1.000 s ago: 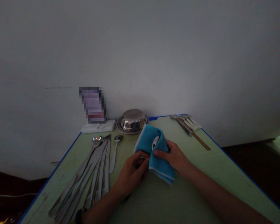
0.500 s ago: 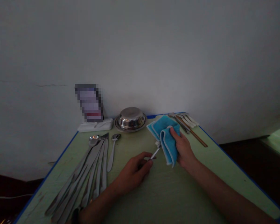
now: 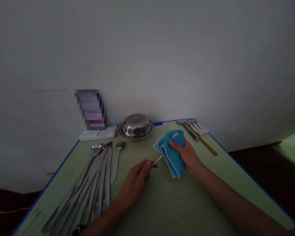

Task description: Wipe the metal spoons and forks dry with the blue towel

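My left hand (image 3: 137,177) is closed on the thin metal handle (image 3: 157,160) of a piece of cutlery. Its far end is hidden in the cloth, so its kind does not show. In my right hand (image 3: 188,154) is a folded blue cloth (image 3: 173,159) with pale edging, wrapped round that far end. A short metal spoon (image 3: 116,162) lies on the table left of my left hand. Beside it several long metal utensils (image 3: 88,186) are fanned out, one with a round bowl.
Upturned metal bowls (image 3: 137,126) stand at the back by the wall. At the back right lie chopsticks (image 3: 205,142), spoons and white-handled cutlery (image 3: 199,126). A phone with a blurred screen (image 3: 92,109) leans on a white stand (image 3: 98,132). The green table (image 3: 186,209) has blue edges.
The cloth now covers the end of the cutlery, which partly showed before. My right thumb has come down over the cloth's fold. The view has shifted slightly.
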`<state>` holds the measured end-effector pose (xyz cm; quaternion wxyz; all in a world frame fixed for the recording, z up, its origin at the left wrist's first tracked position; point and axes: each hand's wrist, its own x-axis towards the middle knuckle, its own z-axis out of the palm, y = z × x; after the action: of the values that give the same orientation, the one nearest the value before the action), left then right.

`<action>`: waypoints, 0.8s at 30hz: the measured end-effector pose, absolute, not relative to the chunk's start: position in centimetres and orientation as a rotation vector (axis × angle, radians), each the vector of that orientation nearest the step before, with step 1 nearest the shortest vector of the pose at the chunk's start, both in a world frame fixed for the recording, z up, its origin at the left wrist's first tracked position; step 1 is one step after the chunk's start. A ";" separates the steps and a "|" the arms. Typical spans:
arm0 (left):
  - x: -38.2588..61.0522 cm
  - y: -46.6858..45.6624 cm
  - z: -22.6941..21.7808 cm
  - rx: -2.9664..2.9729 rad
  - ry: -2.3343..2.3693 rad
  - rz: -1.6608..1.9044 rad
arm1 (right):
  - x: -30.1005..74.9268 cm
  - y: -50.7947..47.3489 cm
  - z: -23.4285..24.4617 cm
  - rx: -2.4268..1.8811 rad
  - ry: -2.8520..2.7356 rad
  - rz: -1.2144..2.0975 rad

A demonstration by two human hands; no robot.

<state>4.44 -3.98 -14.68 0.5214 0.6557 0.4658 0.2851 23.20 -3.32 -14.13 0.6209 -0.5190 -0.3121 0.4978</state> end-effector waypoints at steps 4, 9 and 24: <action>4.5 -3.7 -14.6 1.455 1.152 0.709 | 23.4 -3.3 -13.6 -1.153 -0.688 1.195; 4.4 -3.8 -14.5 1.594 1.111 0.844 | 23.1 -3.5 -13.5 -1.141 -0.638 1.202; 4.3 -3.6 -14.5 1.911 1.181 0.794 | 23.2 -3.2 -14.1 -1.234 -0.612 1.122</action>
<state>4.33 -3.60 -14.51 0.3706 0.7449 0.4603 0.3097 23.23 -3.24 -14.06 0.6307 -0.5390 -0.2675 0.4902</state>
